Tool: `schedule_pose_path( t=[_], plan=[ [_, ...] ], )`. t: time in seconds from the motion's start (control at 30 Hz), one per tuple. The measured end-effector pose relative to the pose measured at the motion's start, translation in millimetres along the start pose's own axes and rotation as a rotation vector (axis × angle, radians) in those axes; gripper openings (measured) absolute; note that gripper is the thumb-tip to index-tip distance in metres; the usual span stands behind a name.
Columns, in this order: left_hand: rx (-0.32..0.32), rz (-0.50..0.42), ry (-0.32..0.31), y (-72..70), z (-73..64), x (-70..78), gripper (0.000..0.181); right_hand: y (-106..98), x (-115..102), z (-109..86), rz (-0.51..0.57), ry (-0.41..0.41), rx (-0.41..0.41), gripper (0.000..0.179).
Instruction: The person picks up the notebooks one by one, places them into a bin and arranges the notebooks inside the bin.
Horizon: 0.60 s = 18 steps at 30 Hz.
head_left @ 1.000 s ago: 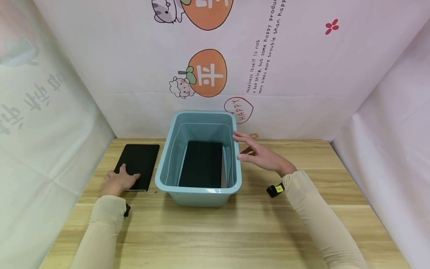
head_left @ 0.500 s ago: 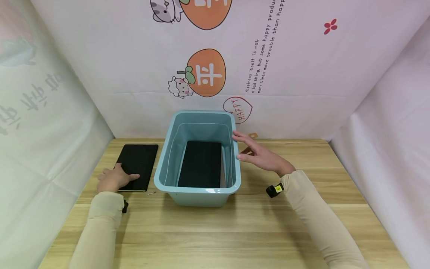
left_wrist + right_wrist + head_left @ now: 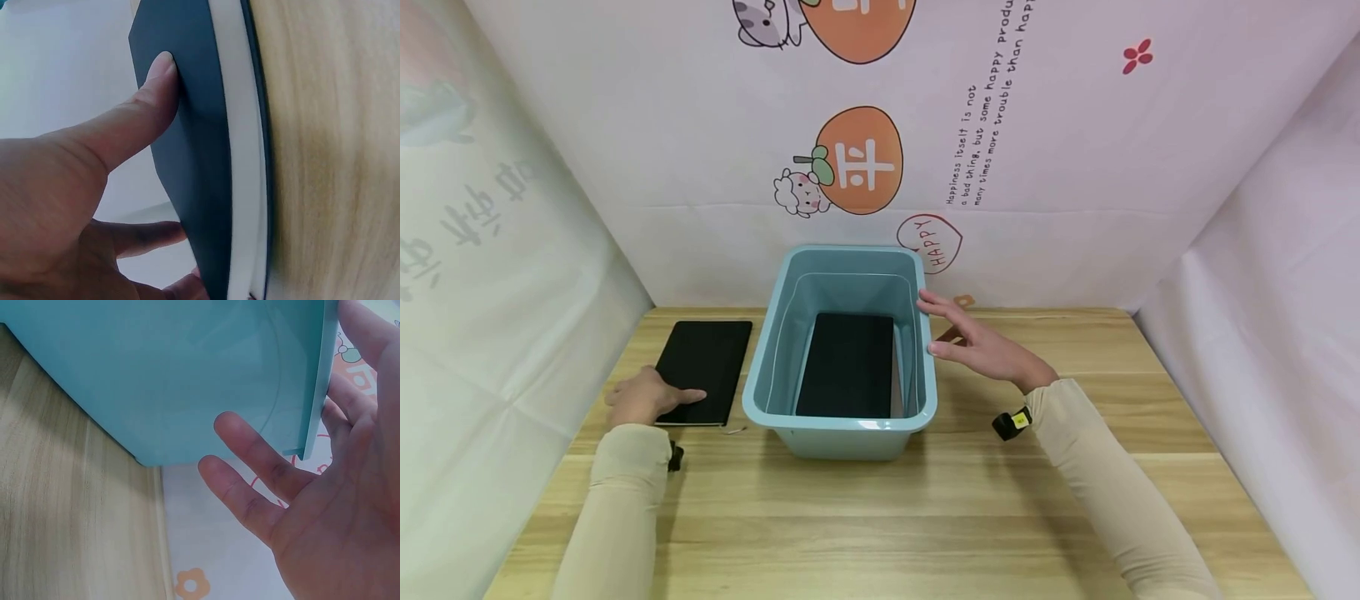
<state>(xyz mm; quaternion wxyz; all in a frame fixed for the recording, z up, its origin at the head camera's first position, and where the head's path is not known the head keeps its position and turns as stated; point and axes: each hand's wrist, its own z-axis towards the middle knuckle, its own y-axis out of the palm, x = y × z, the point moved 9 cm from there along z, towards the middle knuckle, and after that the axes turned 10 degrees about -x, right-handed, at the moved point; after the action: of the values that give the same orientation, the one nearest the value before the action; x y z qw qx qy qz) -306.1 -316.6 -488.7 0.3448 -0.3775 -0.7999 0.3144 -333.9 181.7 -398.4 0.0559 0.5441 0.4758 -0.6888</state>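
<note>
A black notebook (image 3: 718, 358) with pale page edges lies on the table at the left. My left hand (image 3: 643, 395) grips its near left part: the thumb (image 3: 162, 69) lies on the cover, while the other fingers reach the left edge, partly hidden. Right of it stands a light blue plastic bin (image 3: 850, 442), with a flat black item (image 3: 847, 367) lying inside. At the bin's right rim is my right hand (image 3: 988, 348), its fingers spread and fingertips against the rim. In the right wrist view, two of its fingers (image 3: 250, 447) extend below the rim beside the bin's outer wall.
The wooden table (image 3: 865, 525) meets a printed white cloth backdrop (image 3: 1052, 258) right behind the bin. White cloth also hangs at both sides. A tiny pale scrap (image 3: 734, 431) lies by the notebook's near right corner. Black cameras sit on both wrists.
My left hand has slid left across the notebook, from its middle to its left edge, with the thumb still on the cover. My right hand stays at the bin's rim.
</note>
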Motion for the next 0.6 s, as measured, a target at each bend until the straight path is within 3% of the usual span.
schedule_pose_path(
  t=[0.23, 0.37, 0.6],
  plan=[
    [-0.028, 0.008, -0.028, 1.5, 2.1, -6.2, 0.123, 0.5, 0.9, -1.0, 0.006, 0.011, 0.006, 0.067],
    [-0.012, 0.009, -0.029, 1.7, 3.0, -8.5, 0.127, 1.7, 0.5, -0.7, 0.010, 0.010, 0.003, 0.068],
    [0.040, 0.120, 0.068, -3.5, 2.2, 0.2, 0.114, 2.4, 2.0, -1.1, 0.008, 0.025, 0.006, 0.068]
  ],
)
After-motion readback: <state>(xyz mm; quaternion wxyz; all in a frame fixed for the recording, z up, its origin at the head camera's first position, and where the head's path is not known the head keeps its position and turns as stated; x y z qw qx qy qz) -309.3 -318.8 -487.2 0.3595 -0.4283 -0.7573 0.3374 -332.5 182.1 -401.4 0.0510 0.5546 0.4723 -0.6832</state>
